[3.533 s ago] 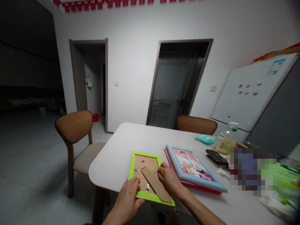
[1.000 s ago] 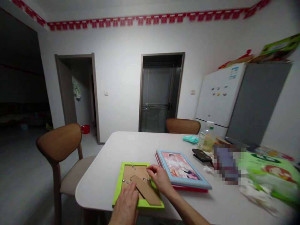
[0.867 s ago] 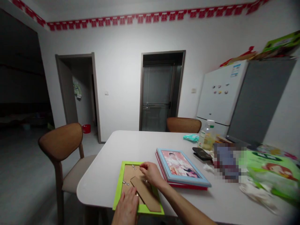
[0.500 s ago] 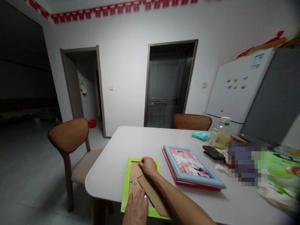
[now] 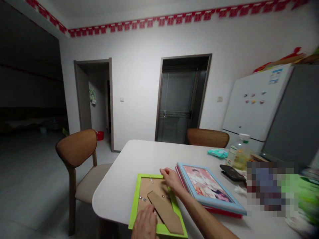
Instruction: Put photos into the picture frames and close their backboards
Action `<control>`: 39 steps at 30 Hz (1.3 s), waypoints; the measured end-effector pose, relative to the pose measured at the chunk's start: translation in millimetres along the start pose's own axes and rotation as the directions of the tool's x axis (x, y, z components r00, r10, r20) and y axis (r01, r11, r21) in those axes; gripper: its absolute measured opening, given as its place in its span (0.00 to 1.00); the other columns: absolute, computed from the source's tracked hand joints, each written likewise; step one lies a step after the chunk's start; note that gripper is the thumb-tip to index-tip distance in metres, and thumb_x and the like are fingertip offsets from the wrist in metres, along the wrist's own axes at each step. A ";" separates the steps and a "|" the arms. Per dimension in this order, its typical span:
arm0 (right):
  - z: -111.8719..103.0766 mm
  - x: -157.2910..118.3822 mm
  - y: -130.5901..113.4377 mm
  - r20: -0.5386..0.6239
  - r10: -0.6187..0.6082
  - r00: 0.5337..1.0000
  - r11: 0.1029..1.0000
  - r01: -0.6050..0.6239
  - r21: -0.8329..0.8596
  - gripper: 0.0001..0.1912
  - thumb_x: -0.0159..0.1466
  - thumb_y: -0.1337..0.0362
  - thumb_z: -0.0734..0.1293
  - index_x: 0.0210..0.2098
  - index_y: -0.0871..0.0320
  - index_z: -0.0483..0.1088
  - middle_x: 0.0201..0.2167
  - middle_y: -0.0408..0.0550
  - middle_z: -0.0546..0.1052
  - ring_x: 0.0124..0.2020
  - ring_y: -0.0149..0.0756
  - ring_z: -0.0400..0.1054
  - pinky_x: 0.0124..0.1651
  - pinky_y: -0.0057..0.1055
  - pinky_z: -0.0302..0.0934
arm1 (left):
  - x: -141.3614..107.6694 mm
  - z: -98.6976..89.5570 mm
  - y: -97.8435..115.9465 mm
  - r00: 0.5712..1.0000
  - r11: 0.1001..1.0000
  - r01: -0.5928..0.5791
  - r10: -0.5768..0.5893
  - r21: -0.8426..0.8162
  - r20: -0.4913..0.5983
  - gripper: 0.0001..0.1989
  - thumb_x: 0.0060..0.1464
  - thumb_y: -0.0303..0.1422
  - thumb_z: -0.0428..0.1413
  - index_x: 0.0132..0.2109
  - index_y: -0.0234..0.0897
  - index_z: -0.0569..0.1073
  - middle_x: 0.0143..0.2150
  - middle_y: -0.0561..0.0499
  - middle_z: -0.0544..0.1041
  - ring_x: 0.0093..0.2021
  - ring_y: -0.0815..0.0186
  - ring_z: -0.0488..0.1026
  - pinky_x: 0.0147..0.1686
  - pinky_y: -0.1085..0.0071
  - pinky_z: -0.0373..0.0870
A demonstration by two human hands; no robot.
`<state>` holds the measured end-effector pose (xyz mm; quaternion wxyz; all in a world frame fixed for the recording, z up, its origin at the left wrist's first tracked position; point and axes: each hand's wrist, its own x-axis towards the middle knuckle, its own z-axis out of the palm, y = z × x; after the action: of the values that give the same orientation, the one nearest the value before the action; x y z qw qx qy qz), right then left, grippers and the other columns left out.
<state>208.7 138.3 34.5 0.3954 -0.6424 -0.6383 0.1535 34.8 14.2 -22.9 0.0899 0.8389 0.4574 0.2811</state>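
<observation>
A lime-green photo frame [image 5: 135, 207] lies back side up on the white table's near part. Its brown backboard [image 5: 146, 182] carries small metal clips and a slanting brown stand leg [image 5: 165, 212]. My left hand [image 5: 145, 223] rests flat across the lower left of the frame, fingers stretched out. At the upper right corner is my right hand [image 5: 173, 181], its fingers curled together over the corner; what they pinch, if anything, is hidden. Close on the right, a light blue frame [image 5: 211, 187] with a pinkish picture lies on red-edged frames.
On the white table [image 5: 119, 186], a black object [image 5: 231, 172], a teal packet [image 5: 217, 153] and a bottle of yellowish liquid [image 5: 239, 152] stand to the right, near green bags [image 5: 309, 196]. Wooden chairs [image 5: 77, 147] [image 5: 208, 137] are at the left and far side.
My right hand has moved from over the backboard's top to the frame's upper right corner, uncovering more clips. My left hand stays on the lower left. The camera view has tilted up slightly.
</observation>
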 end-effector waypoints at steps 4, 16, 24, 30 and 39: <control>-20.1 -41.0 10.3 -0.033 0.283 0.959 0.809 -0.219 0.546 0.20 0.53 0.49 0.54 0.32 0.60 0.65 0.31 0.51 0.73 0.30 0.33 0.67 0.29 0.27 0.59 | 17.5 -38.1 16.1 0.983 0.924 0.052 -0.115 -0.380 -0.145 0.22 0.38 0.22 0.48 0.45 0.34 0.63 0.51 0.42 0.66 0.52 0.58 0.61 0.50 0.61 0.58; -83.5 -57.3 7.8 0.055 0.219 0.974 0.454 -0.151 0.878 0.20 0.51 0.60 0.61 0.44 0.56 0.61 0.32 0.45 0.75 0.28 0.36 0.69 0.26 0.30 0.62 | 95.2 -51.3 97.7 0.889 0.301 -0.042 -0.424 -0.953 -0.174 0.27 0.40 0.34 0.57 0.48 0.36 0.57 0.43 0.46 0.71 0.43 0.61 0.70 0.41 0.67 0.66; -179.2 -11.7 118.2 0.037 0.348 0.937 0.796 -0.316 0.516 0.16 0.44 0.64 0.65 0.34 0.62 0.69 0.28 0.49 0.76 0.23 0.34 0.68 0.26 0.28 0.62 | 129.4 37.0 111.8 0.976 0.247 0.120 -0.206 -0.961 0.069 0.26 0.43 0.32 0.53 0.50 0.29 0.56 0.45 0.38 0.71 0.45 0.60 0.69 0.44 0.67 0.64; -175.7 -11.1 141.9 0.025 0.311 0.950 0.890 -0.300 0.344 0.14 0.44 0.60 0.65 0.29 0.59 0.72 0.27 0.46 0.76 0.28 0.37 0.68 0.31 0.30 0.61 | 129.6 62.2 111.1 0.957 0.584 0.228 -0.280 -0.779 0.069 0.24 0.46 0.30 0.48 0.52 0.26 0.57 0.51 0.40 0.66 0.51 0.63 0.63 0.48 0.74 0.58; -167.2 -55.1 128.3 0.103 0.450 0.887 0.710 -0.426 0.561 0.20 0.47 0.56 0.63 0.37 0.60 0.71 0.35 0.48 0.76 0.35 0.38 0.68 0.39 0.31 0.60 | 125.5 74.3 100.1 0.931 0.564 0.357 -0.279 -0.745 0.235 0.35 0.38 0.23 0.50 0.56 0.34 0.53 0.51 0.48 0.68 0.51 0.63 0.63 0.48 0.76 0.57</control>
<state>408.1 50.6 34.3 0.5339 -0.6303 -0.3839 0.4126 200.8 68.1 5.4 0.5122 0.6324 0.4297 0.3913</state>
